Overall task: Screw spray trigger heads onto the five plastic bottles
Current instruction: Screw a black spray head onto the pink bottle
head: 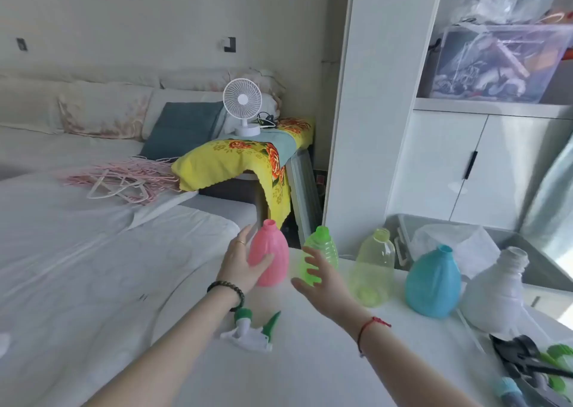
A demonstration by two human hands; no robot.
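Five bottles stand in a loose row along the back of the white table (310, 360), all necks bare, no heads on yet, so my read is the task is at its very start. Landmark: the pink bottle (273, 251).

Left hand (240, 265) wraps the pink bottle's left flank, fingers spread and curved round it with the thumb across its front; it looks like steadying or lining it up, not lifting, since the base appears to sit on the table. Right hand (319, 278) is open, fingers splayed, holding nothing, just right of the pink bottle and in front of the green bottle (325, 248); contact with that bottle can't be confirmed, and the hand is slightly blurred.

Further right of the pink bottle: a clear yellowish bottle (373, 267), then a blue bottle (432, 285), then a white bottle (499, 295) at the far end. All are upright with open threaded necks pointing up, probably set that way so heads can go straight on.

One spray trigger head (251, 332), white body with green collar and green lever, lies on its side on the table just in front of the pink bottle, below the left wrist, within easy reach. More heads (533, 366), dark and green, are piled well to the right near the table's front edge, partly cut off; count unclear.

The pink bottle is translucent, ribbed, wide-bellied and narrow-necked.
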